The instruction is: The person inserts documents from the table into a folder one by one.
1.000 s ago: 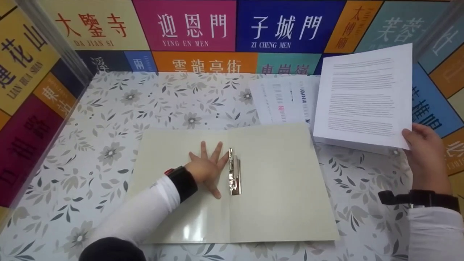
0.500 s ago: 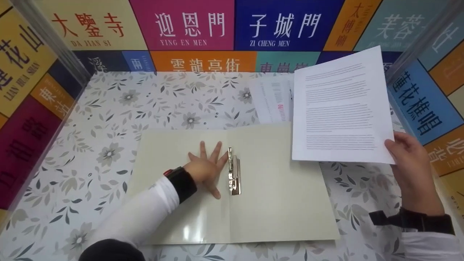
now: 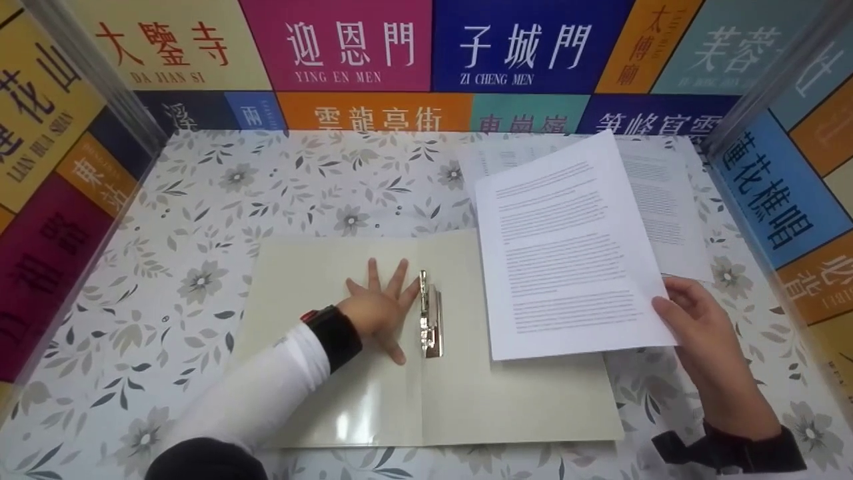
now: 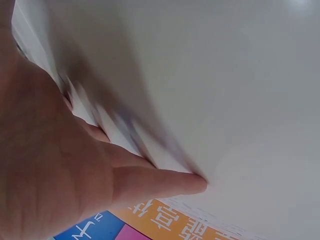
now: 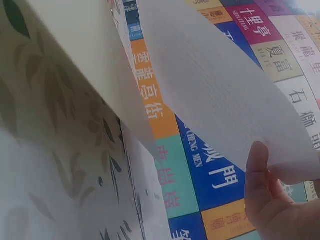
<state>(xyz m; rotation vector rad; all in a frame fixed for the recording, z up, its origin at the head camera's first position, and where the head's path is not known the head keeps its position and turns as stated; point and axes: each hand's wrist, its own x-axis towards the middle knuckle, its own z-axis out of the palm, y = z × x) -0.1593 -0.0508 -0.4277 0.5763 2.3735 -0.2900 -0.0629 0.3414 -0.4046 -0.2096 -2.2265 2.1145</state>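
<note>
A cream file folder (image 3: 533, 400) lies spread open on the table, a metal lever clip (image 3: 432, 323) fixed just right of its fold. My left hand (image 3: 378, 312) rests on the folder's left cover with fingers spread, its fingertips beside the clip. In the left wrist view that hand (image 4: 65, 165) touches the pale cover. My right hand (image 3: 706, 333) pinches printed paper (image 3: 566, 267) by its lower right edge, tilted above the right cover. Whether it is one sheet or more, I cannot tell. The right wrist view shows the thumb and fingers gripping the paper (image 5: 215, 85).
More printed sheets (image 3: 666, 207) lie at the back right of the table, partly hidden behind the held paper. A white tablecloth (image 3: 206, 280) with grey flowers and leaves covers the table. Colourful panels with Chinese lettering (image 3: 353, 47) stand along the back and sides.
My right hand has carried the paper left and down, from the sheets at the right to above the folder's right cover. My left hand and the folder have stayed in place.
</note>
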